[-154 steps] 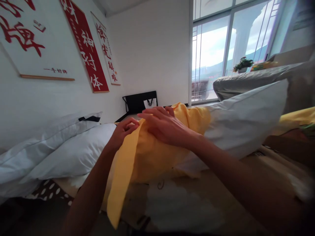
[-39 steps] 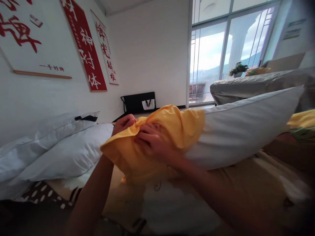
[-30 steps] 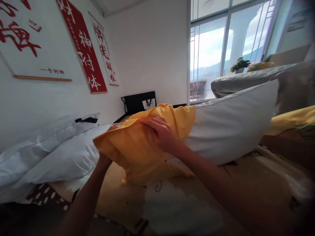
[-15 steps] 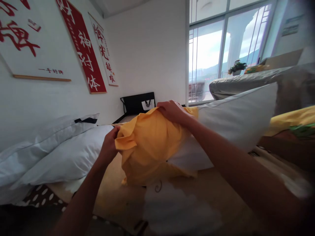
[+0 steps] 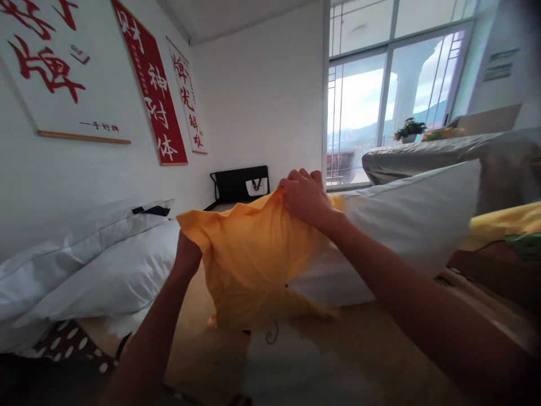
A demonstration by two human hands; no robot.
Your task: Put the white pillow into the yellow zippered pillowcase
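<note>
One yellow pillowcase (image 5: 249, 259), three white pillows (image 5: 406, 220).

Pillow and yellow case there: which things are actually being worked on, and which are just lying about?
In hand:
pillow
yellow case
right hand, gripping the case's top edge
left hand, mostly hidden behind the case

Lying about:
white pillows
red banner
black bag
potted plant

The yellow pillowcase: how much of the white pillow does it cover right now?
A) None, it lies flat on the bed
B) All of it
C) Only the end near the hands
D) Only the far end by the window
C: the yellow pillowcase is bunched over the near end of the white pillow, where the right hand grips it; the rest of the pillow is bare.
</note>
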